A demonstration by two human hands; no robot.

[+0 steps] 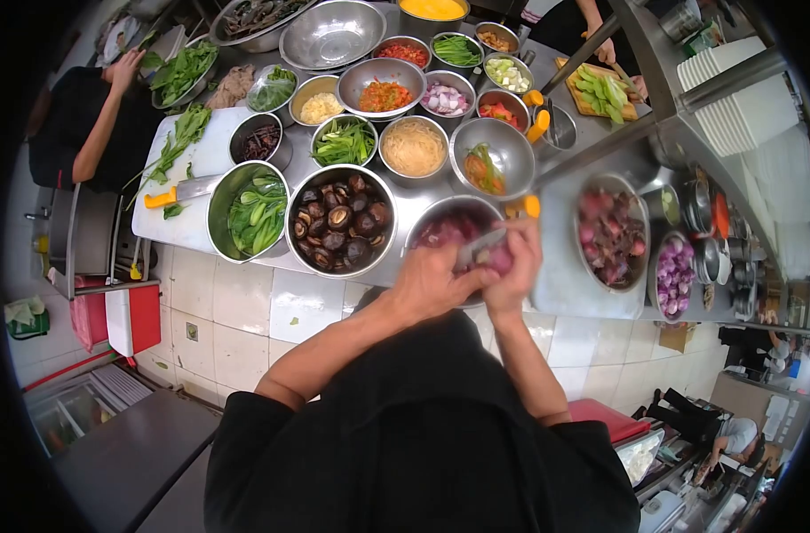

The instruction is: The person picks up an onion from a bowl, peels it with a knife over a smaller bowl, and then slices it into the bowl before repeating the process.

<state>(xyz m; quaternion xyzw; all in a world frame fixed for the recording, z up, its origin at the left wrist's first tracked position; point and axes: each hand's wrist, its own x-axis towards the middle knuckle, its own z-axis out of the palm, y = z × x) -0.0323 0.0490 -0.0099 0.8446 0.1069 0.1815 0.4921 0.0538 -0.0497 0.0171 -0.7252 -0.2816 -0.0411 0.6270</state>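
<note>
Close together over a metal bowl (414, 233), my two hands work at a red onion (496, 260). My left hand (427, 282) is closed at the onion's left side, its thumb reaching right. My right hand (519, 262) is closed around a knife (522, 208) whose yellow handle sticks up past the fingers. The knife's blade (479, 250) lies between the hands against the onion, blurred by motion. Purple onion pieces (449, 229) are inside the bowl, partly hidden by my hands. Which fingers press the onion is hard to make out.
Left of the bowl stand a pot of mushrooms (341, 220) and a pot of green leaves (256, 213). A knife (181, 192) rests on the white board (156, 222). Unpeeled onions (614, 233) and peeled onions (675, 274) sit right. Co-workers' hands (125, 71) appear at the far edges.
</note>
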